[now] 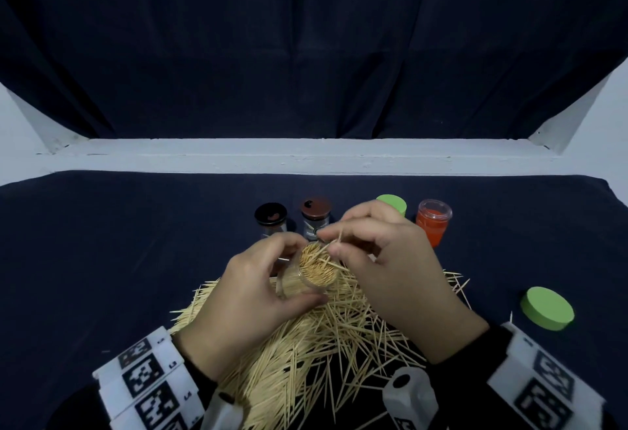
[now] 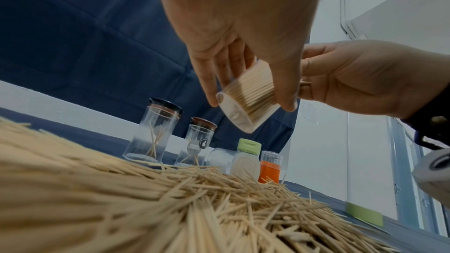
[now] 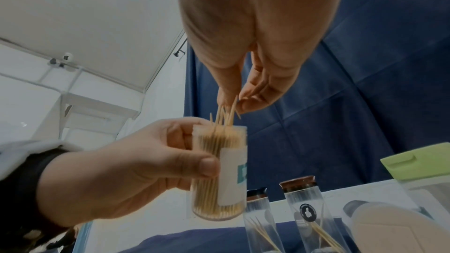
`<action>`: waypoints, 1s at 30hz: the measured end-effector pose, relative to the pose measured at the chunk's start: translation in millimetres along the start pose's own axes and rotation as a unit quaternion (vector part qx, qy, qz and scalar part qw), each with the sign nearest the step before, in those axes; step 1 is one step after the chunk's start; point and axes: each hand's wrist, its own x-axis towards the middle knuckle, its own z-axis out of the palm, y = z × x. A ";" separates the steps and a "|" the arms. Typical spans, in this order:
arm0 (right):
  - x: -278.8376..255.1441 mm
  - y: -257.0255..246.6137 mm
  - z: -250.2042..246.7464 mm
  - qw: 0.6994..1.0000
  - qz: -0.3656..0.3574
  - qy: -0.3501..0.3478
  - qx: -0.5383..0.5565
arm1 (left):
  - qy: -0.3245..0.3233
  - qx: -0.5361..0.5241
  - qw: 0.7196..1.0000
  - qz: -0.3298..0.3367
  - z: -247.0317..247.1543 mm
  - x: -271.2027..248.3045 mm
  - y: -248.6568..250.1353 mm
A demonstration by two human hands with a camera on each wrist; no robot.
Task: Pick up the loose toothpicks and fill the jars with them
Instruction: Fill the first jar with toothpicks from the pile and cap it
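My left hand [image 1: 258, 290] grips a clear plastic jar [image 1: 314, 268] packed with toothpicks, lifted above the pile and tilted toward me. The same jar [image 3: 220, 174] shows a white label in the right wrist view, and it appears from below as the jar [image 2: 248, 95] in the left wrist view. My right hand [image 1: 384, 259] pinches a few toothpicks [image 3: 227, 114] between thumb and fingers, their lower ends poking into the jar's open mouth. A big heap of loose toothpicks [image 1: 316, 341] lies on the dark cloth under both hands.
Behind the hands stand a black-lidded jar [image 1: 271, 218], a brown-lidded jar [image 1: 315, 213], a green-capped container [image 1: 392, 204] and an open jar with orange contents [image 1: 433, 222]. A loose green lid [image 1: 547, 308] lies at the right. The table [image 1: 102, 242] is covered in dark blue cloth.
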 end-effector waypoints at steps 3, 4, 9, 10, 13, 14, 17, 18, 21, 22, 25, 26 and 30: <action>2.0 -3.6 -4.0 0.995 0.036 0.009 0.097 | 0.005 -0.007 1.000 -0.008 0.9 0.0 0.1; 2.0 -4.7 -5.2 0.991 0.045 0.017 0.127 | 0.006 -0.010 1.000 -0.008 1.2 0.0 0.5; -0.8 -3.8 -5.0 0.987 0.052 0.040 0.146 | 0.014 -0.018 1.000 0.001 1.1 0.8 4.2; -1.5 -2.8 -3.8 0.990 0.049 0.035 0.127 | 0.016 -0.019 1.000 0.004 1.0 0.8 4.8; -4.0 -0.3 0.5 0.998 0.030 0.024 0.054 | 0.021 -0.026 0.999 0.007 1.1 0.6 6.4; -4.6 0.6 1.9 0.999 0.024 0.020 0.030 | 0.022 -0.033 0.999 0.006 1.2 0.3 7.1; -5.3 1.2 2.0 0.999 0.030 -0.011 0.014 | 0.027 -0.041 0.999 0.007 1.3 0.3 8.2; -5.8 0.9 1.1 0.999 0.032 -0.022 0.019 | 0.029 -0.039 0.999 0.007 1.0 0.2 8.4; -8.2 3.5 -2.4 0.998 0.036 0.005 0.056 | 0.042 -0.035 0.999 0.002 0.1 0.0 8.1; -9.5 4.2 -3.0 0.994 0.053 0.024 0.088 | 0.044 -0.034 0.998 -0.002 -0.3 0.1 8.4; -11.4 5.0 -2.9 0.988 0.088 0.048 0.115 | 0.041 -0.019 0.999 -0.009 -1.1 -0.6 8.1; -11.8 5.1 -3.3 0.990 0.083 0.046 0.101 | 0.040 -0.009 0.999 -0.009 -1.2 -0.9 7.4; -9.8 1.8 -5.9 0.998 0.002 0.038 -0.042 | 0.035 0.045 0.998 0.008 -1.3 -0.9 4.1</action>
